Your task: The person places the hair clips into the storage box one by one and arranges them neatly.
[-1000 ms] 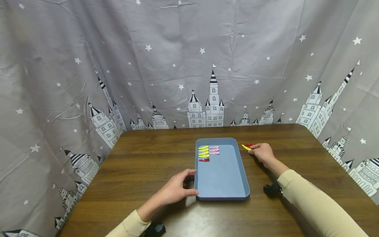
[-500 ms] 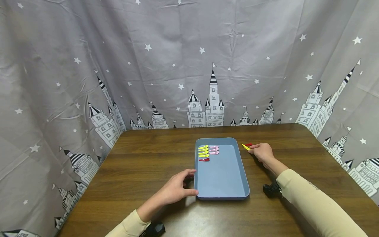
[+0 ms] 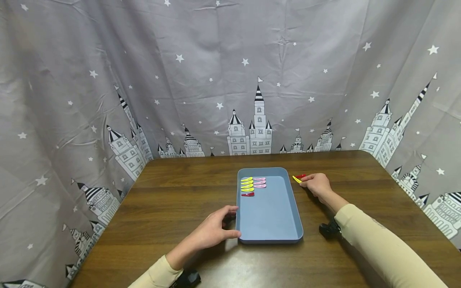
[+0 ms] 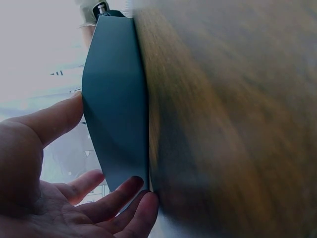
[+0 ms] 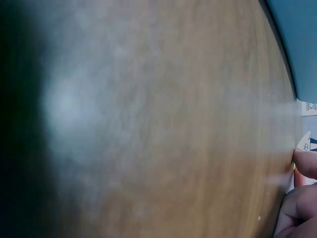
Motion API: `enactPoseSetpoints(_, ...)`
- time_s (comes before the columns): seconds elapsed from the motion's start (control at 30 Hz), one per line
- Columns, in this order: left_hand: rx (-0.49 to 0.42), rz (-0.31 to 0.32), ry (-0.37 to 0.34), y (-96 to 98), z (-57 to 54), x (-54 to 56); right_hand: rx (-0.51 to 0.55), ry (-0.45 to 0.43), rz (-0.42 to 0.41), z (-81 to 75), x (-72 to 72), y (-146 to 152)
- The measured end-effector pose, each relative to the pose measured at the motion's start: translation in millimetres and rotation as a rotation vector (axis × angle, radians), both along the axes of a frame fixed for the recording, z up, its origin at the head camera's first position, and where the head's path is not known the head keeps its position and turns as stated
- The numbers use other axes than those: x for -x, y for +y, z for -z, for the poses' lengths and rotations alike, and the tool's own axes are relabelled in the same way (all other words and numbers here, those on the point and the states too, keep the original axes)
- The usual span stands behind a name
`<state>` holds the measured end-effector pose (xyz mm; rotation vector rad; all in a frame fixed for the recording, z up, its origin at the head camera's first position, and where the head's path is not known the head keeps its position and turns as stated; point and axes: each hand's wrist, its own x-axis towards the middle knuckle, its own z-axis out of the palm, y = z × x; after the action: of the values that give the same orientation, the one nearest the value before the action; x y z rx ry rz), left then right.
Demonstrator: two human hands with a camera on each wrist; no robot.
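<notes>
In the head view a blue-grey tray [image 3: 271,218] lies on the table. In it, yellow snap hair clips [image 3: 247,183] form a left column with a red hair clip [image 3: 247,195] below them; pink hair clips [image 3: 259,183] sit alongside. My right hand [image 3: 317,186], right of the tray, pinches a yellow hair clip [image 3: 297,179] between thumb and fingertips. Just behind it shows another red hair clip [image 3: 300,176]. My left hand [image 3: 213,229] touches the tray's left side, thumb at the rim; the left wrist view shows its fingers [image 4: 116,201] extended along the outer wall.
The brown wooden table [image 3: 173,192] carries the tray near its middle. A grey curtain [image 3: 201,80] with printed castles and stars hangs behind. Black wrist devices [image 3: 329,230] show below the sleeves.
My right hand has shifted slightly left, toward the tray, with the yellow hair clip. The left hand and the clips in the tray keep their places.
</notes>
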<state>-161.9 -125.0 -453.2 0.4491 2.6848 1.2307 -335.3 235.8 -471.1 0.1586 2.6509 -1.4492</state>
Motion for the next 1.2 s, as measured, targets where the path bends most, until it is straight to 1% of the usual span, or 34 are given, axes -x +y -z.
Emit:
enactPoseSetpoints(0.17,-0.001,-0.001,0.003,0.2,-0.8,-0.7,0.005,-0.005,-0.019,-1.6,-1.6,1.2)
enactPoseSetpoints(0.43,0.002,0.003,0.002,-0.1,-0.9,-1.2,0.046,0.006,-0.062,-0.3,-0.8,3.2)
enactPoseSetpoints(0.67,-0.002,0.003,0.002,-0.2,0.1,-0.5,0.059,-0.017,-0.048,1.5,0.0,5.5)
enactPoseSetpoints(1.0,-0.006,0.002,-0.001,-0.8,-0.5,-0.7,0.049,-0.003,-0.055,1.1,0.0,5.1)
enactPoseSetpoints(1.2,0.001,0.004,0.005,-0.7,-0.2,-0.7,0.036,-0.004,-0.044,1.9,-0.8,4.3)
